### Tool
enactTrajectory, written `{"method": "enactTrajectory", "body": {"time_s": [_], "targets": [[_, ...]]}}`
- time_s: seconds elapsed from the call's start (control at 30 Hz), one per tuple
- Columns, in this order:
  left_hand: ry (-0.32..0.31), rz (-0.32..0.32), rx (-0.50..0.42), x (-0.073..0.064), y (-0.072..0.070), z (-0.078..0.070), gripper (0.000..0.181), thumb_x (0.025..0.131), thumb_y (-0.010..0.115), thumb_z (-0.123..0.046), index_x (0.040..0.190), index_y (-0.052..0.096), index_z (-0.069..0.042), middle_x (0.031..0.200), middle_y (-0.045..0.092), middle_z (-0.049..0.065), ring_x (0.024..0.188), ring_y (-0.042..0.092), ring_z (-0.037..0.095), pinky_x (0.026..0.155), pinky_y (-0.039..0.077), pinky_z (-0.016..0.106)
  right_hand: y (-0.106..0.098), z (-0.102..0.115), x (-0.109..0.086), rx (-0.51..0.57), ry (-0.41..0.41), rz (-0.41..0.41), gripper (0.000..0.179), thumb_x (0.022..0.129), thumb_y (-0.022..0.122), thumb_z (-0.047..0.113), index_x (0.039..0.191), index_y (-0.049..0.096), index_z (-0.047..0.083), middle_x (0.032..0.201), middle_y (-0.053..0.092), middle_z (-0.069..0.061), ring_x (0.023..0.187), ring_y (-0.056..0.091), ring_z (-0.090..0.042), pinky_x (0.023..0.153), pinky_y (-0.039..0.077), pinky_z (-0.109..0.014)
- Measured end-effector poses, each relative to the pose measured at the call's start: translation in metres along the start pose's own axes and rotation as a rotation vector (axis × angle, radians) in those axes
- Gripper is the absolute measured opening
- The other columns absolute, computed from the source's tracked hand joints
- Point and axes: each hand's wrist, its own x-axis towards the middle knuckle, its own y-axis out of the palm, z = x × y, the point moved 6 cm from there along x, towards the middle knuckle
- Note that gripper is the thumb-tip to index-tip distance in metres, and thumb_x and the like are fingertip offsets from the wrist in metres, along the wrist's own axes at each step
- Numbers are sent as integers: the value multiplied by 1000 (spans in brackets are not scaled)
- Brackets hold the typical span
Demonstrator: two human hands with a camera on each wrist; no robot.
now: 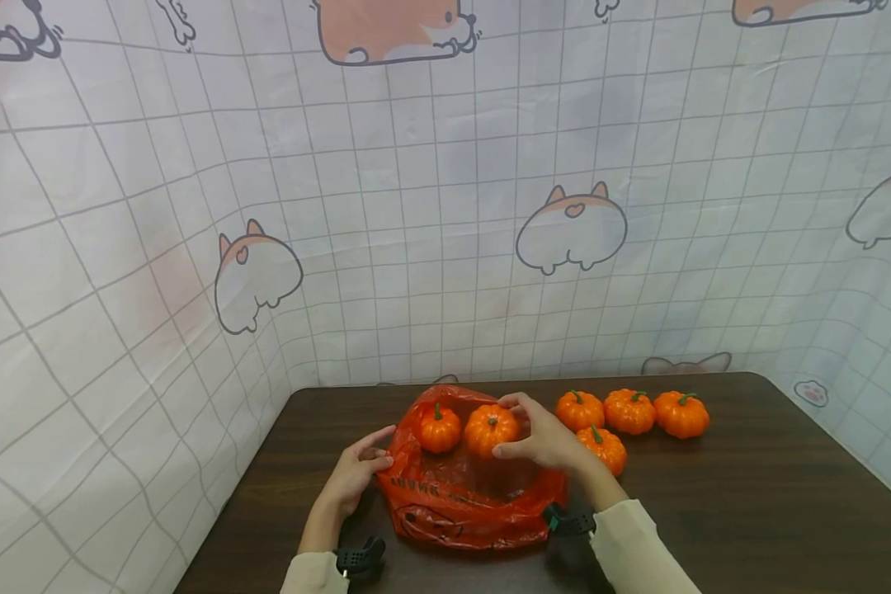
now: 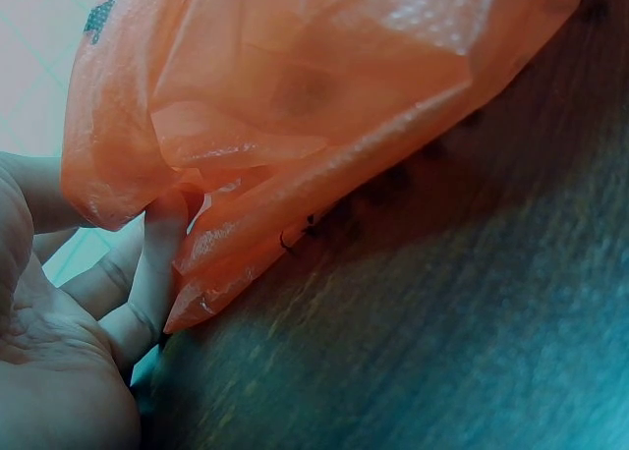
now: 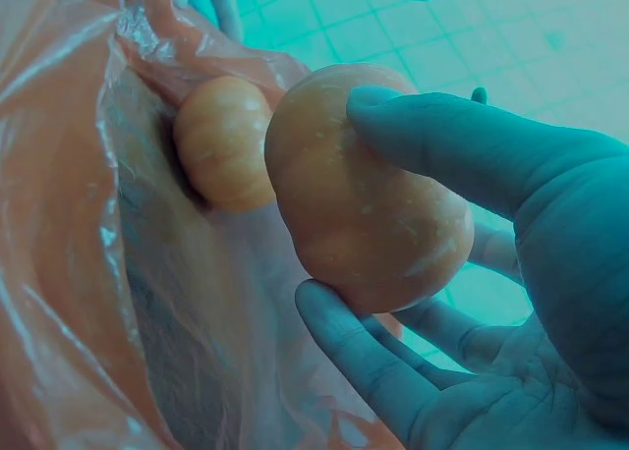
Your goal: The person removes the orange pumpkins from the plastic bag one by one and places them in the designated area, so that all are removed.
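A red plastic bag (image 1: 475, 528) lies on the table with its mouth spread. One small orange pumpkin (image 1: 440, 431) with a green stem sits inside it. My right hand (image 1: 538, 437) grips a second small pumpkin (image 1: 490, 429) between thumb and fingers, over the bag's opening. In the right wrist view the thumb lies across the held pumpkin (image 3: 354, 195), and the bagged pumpkin (image 3: 226, 143) shows behind it. At the bag's left rim, my left hand (image 1: 356, 470) holds the plastic; in the left wrist view its bent fingers (image 2: 162, 249) catch a fold of the bag (image 2: 295, 86).
To the right of the bag stand several more small pumpkins: three in a back row, including one at the far right (image 1: 681, 414), and one (image 1: 601, 450) nearer my right forearm. The dark wooden table (image 1: 750, 511) ends at a patterned cloth backdrop (image 1: 445, 313).
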Motion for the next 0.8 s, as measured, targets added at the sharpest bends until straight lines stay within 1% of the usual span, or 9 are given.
{"method": "enactTrajectory", "body": {"time_s": [0.13,0.4,0.57,0.8], "targets": [[4,0,3,0,0,1,53,97,63,-3,148,55,-11,105,66,13,88,64,20,76,54,33,-3,0,-1,-3,-2,-3,70,82,87,28,141,49,16,146,51,-20,130,54,-41,97,54,-54],[0,4,-5,2,0,2,53,96,63,-2,148,55,-11,105,66,13,87,63,19,75,54,33,-9,-3,-1,19,4,-14,70,82,87,30,139,50,18,142,54,-14,129,55,-36,99,52,-53],[-8,-1,-8,2,0,3,52,97,62,-2,147,56,-12,104,66,12,87,63,20,75,54,34,-13,-6,-1,31,3,-14,71,82,87,31,141,49,18,144,52,-14,131,54,-36,99,52,-52],[3,-5,0,2,-1,2,52,96,63,-2,147,57,-12,104,65,12,89,62,21,77,52,34,-21,-7,-3,32,8,-21,73,82,87,33,141,48,18,146,51,-16,131,54,-37,97,54,-51]]}}
